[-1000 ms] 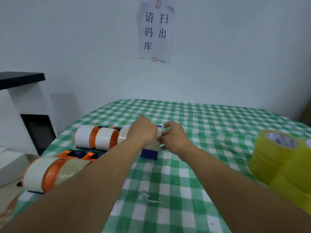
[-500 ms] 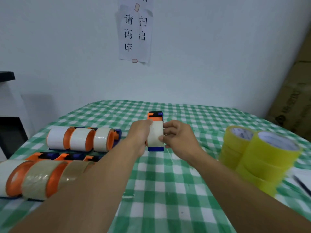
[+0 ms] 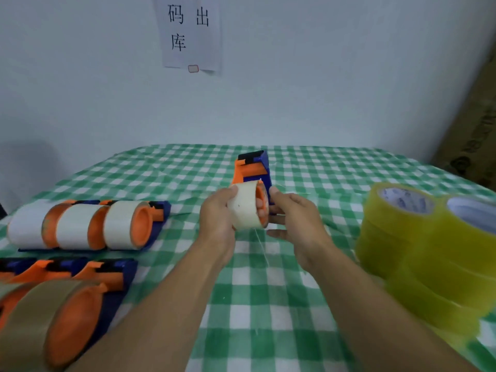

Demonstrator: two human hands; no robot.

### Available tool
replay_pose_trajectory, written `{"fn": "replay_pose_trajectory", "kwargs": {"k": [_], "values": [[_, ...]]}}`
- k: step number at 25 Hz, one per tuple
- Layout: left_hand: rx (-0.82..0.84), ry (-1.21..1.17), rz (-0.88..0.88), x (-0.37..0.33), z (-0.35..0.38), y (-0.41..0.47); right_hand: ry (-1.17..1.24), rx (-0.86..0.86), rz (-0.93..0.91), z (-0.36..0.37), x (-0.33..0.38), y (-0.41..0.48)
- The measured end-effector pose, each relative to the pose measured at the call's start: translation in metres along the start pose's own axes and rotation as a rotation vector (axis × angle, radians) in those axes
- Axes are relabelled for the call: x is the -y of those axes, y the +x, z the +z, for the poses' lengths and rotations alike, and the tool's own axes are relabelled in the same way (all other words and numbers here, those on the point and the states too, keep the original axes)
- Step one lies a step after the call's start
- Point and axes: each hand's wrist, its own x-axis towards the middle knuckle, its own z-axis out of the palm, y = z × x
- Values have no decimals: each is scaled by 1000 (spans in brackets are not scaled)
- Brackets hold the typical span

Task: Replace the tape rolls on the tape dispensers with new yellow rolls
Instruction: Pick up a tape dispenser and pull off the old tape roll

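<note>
Head view: pale tape roll (image 3: 245,208) on a blue-and-orange tape dispenser (image 3: 253,171), held over the counter (image 3: 268,291).
Left hand (image 3: 217,218) curls its fingers (image 3: 231,190) round the roll; right hand (image 3: 298,218) grips the dispenser's side. Yellow rolls (image 3: 418,251) stand stacked at right, more dispensers (image 3: 88,224) at left.

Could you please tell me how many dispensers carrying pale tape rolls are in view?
4. The back-left row holds three: far-left dispenser, middle dispenser, rightmost dispenser. The fourth dispenser is held between left hand and right hand. More may lie off-frame.
</note>
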Motion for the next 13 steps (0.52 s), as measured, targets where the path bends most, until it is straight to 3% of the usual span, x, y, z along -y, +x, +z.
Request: {"fn": "replay_pose_trajectory", "kwargs": {"k": [6,13], "values": [[73,-7,35,21,-8,12,127,122,172,10,-5,14],[121,20,-8,24,-14,9,199,156,167,14,-8,14]]}}
